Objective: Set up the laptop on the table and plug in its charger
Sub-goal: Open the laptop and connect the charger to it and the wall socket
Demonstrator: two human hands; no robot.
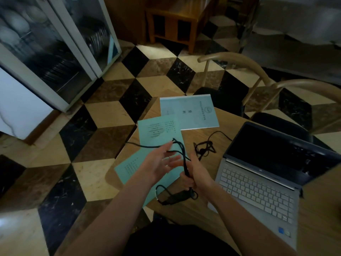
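A silver laptop lies open on the wooden table at the right, its screen dark. My right hand grips a bunch of the black charger cable above the table. The charger's black power brick hangs or lies just below that hand. My left hand is spread, fingers straight, touching the cable loops. One cable strand trails left over the table edge; a tangled length runs toward the laptop's left side.
Three pale green booklets lie on the table left of the laptop. Two wooden chairs stand beyond the table. A glass-door cabinet is at the far left on the checkered floor.
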